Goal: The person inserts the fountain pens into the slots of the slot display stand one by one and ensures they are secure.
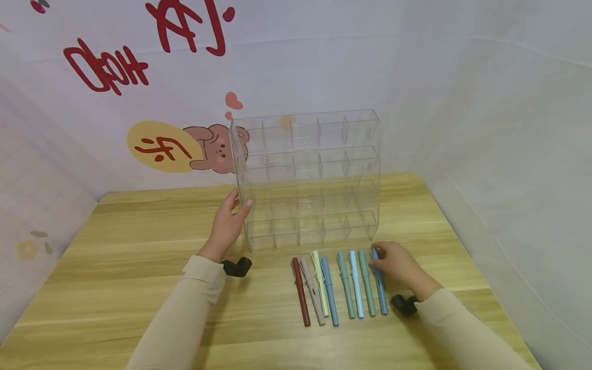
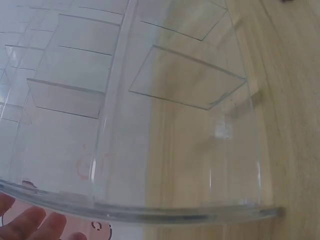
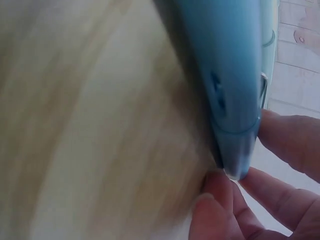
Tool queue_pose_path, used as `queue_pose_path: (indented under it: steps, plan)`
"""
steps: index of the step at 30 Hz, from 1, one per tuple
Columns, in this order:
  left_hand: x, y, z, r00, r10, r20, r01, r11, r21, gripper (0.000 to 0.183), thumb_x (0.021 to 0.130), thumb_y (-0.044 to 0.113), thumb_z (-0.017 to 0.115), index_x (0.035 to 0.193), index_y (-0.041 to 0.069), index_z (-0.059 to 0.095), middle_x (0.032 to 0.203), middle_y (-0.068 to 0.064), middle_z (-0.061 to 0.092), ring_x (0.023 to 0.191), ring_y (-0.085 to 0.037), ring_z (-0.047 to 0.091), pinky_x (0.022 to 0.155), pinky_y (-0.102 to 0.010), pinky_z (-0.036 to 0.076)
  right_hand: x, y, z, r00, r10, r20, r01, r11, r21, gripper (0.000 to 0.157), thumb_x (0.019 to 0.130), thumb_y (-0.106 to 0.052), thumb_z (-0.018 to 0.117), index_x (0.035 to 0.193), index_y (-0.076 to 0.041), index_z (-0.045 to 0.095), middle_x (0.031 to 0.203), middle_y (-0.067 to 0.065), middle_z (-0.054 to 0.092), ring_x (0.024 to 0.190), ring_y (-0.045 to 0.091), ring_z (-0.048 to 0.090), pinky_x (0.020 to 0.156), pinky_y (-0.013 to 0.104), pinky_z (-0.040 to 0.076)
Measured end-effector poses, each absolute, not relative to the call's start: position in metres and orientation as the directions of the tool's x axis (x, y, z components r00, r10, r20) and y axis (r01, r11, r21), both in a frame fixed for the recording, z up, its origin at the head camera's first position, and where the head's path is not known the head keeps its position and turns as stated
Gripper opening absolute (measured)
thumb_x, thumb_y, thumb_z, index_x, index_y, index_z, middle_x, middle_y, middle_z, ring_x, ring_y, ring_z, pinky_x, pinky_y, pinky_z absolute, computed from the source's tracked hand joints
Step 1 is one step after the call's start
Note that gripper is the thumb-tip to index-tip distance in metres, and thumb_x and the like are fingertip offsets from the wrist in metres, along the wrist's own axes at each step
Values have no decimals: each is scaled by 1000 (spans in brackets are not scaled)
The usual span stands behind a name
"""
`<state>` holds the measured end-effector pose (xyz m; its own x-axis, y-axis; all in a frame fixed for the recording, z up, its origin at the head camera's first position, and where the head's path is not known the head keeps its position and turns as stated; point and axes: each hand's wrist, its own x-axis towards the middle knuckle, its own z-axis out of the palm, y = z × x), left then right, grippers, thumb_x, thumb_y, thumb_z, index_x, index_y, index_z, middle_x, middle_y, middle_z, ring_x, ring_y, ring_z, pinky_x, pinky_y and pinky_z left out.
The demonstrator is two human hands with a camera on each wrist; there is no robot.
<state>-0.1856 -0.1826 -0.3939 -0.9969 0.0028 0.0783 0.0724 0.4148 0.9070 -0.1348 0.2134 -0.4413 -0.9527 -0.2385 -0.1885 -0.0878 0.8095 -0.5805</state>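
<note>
A clear acrylic rack [image 1: 307,237] with several divided tiers stands upright on the table. My left hand [image 1: 226,223] holds its left side panel, thumb in front and fingers behind; the left wrist view shows those fingertips [image 2: 35,227] beyond the panel's edge. A row of several capped pens lies in front of the rack. With my right hand [image 1: 399,263] I pinch the upper end of the rightmost pen, a blue fountain pen [image 1: 381,290]. In the right wrist view, fingers close around the narrow end of that pen, which fills the middle.
Left of the blue pen lie a green pen [image 1: 367,288], a light blue pen [image 1: 356,290], and others up to a dark red pen [image 1: 301,295]. Black wrist-camera mounts [image 1: 237,267] sit by both wrists. Behind the wooden table [image 1: 139,267] hangs a printed white curtain [image 1: 324,67].
</note>
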Motion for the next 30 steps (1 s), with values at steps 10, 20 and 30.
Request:
queue_pose_path:
  steps: [10, 20, 30]
  plan:
    - [-189, -180, -395, -998, -37, 45, 27, 382, 924, 57, 100, 40, 50, 149, 13, 37, 155, -10, 31, 137, -32, 36, 105, -55, 36, -137, 208, -437, -959, -176, -222, -11, 807, -590, 37, 85, -9, 70, 114, 11, 59, 94, 16, 65, 82, 25, 61, 72, 43, 52]
    - [-190, -177, -398, -995, -100, 11, -19, 302, 953, 54, 100, 38, 51, 147, 13, 41, 146, -13, 45, 130, -30, 46, 105, -51, 37, -139, 212, -435, -962, -124, -242, 60, 770, -635, 29, 83, -10, 68, 106, 8, 61, 97, 21, 64, 82, 28, 61, 69, 40, 53]
    - [-188, -174, -397, -989, -118, -88, -112, 223, 968, 56, 100, 41, 49, 149, 18, 37, 146, -9, 44, 133, -29, 40, 109, -51, 32, -142, 225, -435, -953, -91, -290, 181, 596, -782, 30, 87, -8, 62, 110, 11, 56, 103, 24, 61, 76, 21, 61, 65, 35, 55]
